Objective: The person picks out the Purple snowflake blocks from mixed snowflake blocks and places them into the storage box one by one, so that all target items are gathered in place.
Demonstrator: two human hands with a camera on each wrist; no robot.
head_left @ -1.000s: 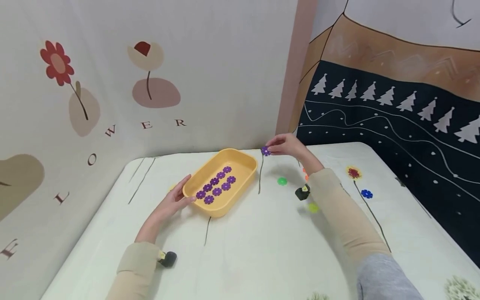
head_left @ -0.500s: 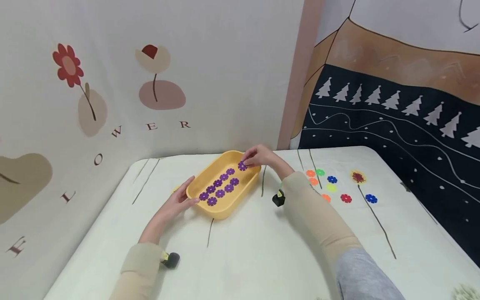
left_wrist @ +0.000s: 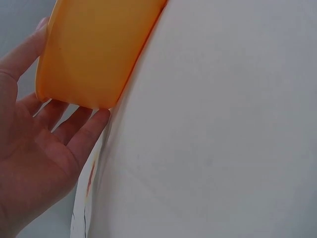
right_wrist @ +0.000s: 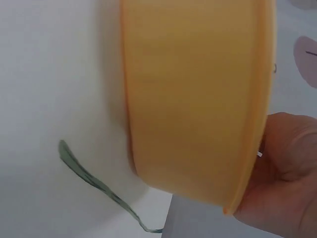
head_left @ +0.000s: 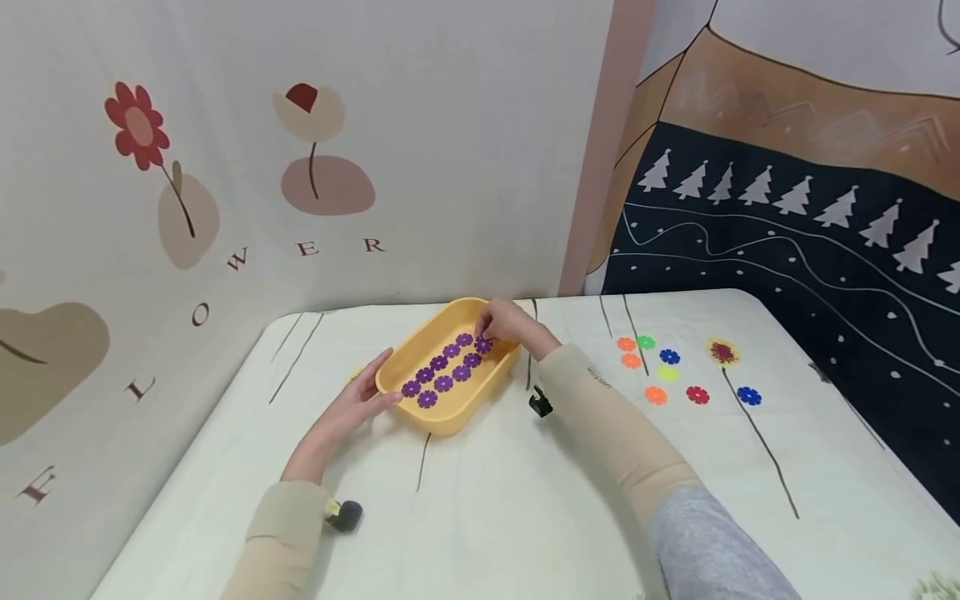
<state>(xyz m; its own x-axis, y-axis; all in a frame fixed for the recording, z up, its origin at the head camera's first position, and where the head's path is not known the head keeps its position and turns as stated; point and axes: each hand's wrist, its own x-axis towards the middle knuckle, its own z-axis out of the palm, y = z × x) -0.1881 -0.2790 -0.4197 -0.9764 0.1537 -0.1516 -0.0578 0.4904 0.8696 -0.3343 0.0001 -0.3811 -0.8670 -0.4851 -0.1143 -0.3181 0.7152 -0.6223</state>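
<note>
The yellow tray [head_left: 457, 421] stands slanted on the table, with two rows of purple flower-shaped pieces [head_left: 443, 383] lying inside. My left hand [head_left: 348, 408] holds its near left end, thumb at the rim and fingers against the outer wall; the left wrist view shows these fingertips low on the tray [left_wrist: 89, 59]. Reaching over the far right rim, my right hand [head_left: 506, 321] pinches a purple flower piece [head_left: 483, 345] low inside, at the end of the nearer row. In the right wrist view the tray wall [right_wrist: 193, 99] hides the fingertips of this hand [right_wrist: 285, 173].
Right of the tray lie loose flower pieces: several orange [head_left: 656, 395], a green [head_left: 645, 342], a lime-yellow [head_left: 667, 373], a red [head_left: 697, 395] and two blue [head_left: 749, 396]. Printed cloths [head_left: 465, 150] hang behind the table [head_left: 480, 517].
My right hand has carried a purple flower piece leftward from beyond the tray, over its rim and down inside to the row. The left hand keeps its hold on the tray.
</note>
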